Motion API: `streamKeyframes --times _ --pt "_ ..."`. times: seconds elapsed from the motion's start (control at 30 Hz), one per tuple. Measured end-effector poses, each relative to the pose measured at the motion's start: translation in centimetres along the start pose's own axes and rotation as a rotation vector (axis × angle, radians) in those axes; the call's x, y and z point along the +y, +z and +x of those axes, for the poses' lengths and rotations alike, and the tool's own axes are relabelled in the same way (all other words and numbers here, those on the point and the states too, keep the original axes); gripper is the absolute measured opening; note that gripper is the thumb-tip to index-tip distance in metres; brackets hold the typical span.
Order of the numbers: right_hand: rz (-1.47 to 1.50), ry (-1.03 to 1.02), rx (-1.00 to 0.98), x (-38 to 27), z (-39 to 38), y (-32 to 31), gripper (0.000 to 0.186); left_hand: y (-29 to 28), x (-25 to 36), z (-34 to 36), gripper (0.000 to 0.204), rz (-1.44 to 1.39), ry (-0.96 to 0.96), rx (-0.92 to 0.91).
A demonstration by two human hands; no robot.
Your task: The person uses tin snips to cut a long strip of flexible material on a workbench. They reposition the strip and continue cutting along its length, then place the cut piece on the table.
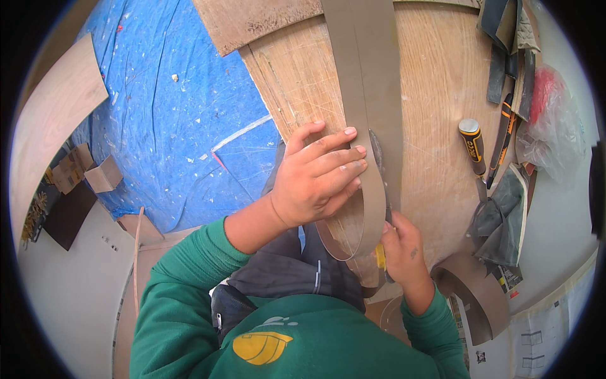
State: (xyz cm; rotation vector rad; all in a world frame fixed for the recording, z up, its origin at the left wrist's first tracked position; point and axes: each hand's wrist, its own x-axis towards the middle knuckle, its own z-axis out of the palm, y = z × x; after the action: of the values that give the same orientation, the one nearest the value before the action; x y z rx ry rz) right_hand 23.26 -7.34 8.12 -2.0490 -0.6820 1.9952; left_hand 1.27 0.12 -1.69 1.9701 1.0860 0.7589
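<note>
A long grey-brown flexible strip (385,76) runs from the far edge of the wooden board (435,126) toward me. A lengthwise line divides it, and its left part (374,202) is separated near me and curls in a loop. My left hand (319,170) lies over the strip's left edge, fingers stretched and spread, fingertips touching it. My right hand (405,249) is closed round the yellow and black handles of scissors (380,258). Their dark pointed blade shows at the split, just right of my left fingertips; part of the scissors is hidden behind the strip.
Right of the board lie a black-and-yellow tube-shaped tool (472,148), a utility knife (504,136), a clear plastic bag (555,132) and dark scraps (502,221). A coiled brown strip (476,290) stands near my right forearm. Blue sheeting (170,114) covers the left, with cardboard pieces (104,175).
</note>
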Motion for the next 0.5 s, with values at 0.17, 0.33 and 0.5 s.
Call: streamKeyframes --times 0.17,0.33,0.5 --pt "0.041 0.072 0.002 -0.26 -0.18 -0.12 0.031 -0.03 0.08 0.08 0.025 -0.008 -0.007 -0.001" --pt "-0.029 -0.023 -0.002 -0.65 -0.02 -0.17 0.031 -0.28 0.7 0.0 0.023 -0.046 -0.026 -0.036" --pt "-0.059 -0.096 0.0 -0.7 0.21 -0.09 0.031 -0.22 0.82 -0.02 0.024 -0.062 -0.033 -0.025"
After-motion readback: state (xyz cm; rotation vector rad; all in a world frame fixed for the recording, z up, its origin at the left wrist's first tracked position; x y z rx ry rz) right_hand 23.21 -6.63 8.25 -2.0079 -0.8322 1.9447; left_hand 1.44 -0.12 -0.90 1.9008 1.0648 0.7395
